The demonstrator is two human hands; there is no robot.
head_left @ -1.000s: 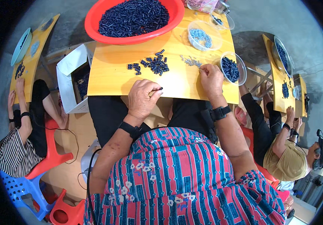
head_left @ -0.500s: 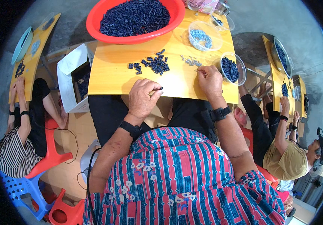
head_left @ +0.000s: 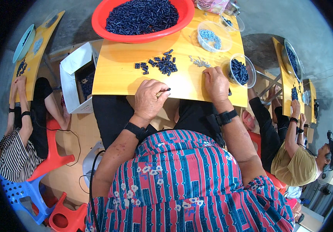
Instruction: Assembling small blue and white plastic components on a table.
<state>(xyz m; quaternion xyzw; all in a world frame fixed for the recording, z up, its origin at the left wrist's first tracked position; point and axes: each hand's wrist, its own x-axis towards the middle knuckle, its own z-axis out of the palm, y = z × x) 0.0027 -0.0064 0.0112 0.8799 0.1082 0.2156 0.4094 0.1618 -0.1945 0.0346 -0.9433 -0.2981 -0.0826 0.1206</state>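
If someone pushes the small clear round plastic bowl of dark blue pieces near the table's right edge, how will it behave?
The small clear round plastic bowl looks thin-walled, so probably light and easy to slide on the smooth yellow wooden table. It sits close to the edge, so a push might tip it off. Its dark blue pieces would likely scatter.

Red basin cut off at the top picture edge, small dark piece mostly hidden in left hand fingers, right hand fingertips' contents too small to tell.

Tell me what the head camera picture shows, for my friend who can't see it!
A person's left hand pinches a small dark blue plastic piece at a yellow wooden board, while the right hand rests near tiny silver metal bits. A round red plastic basin of dark pieces sits beyond.
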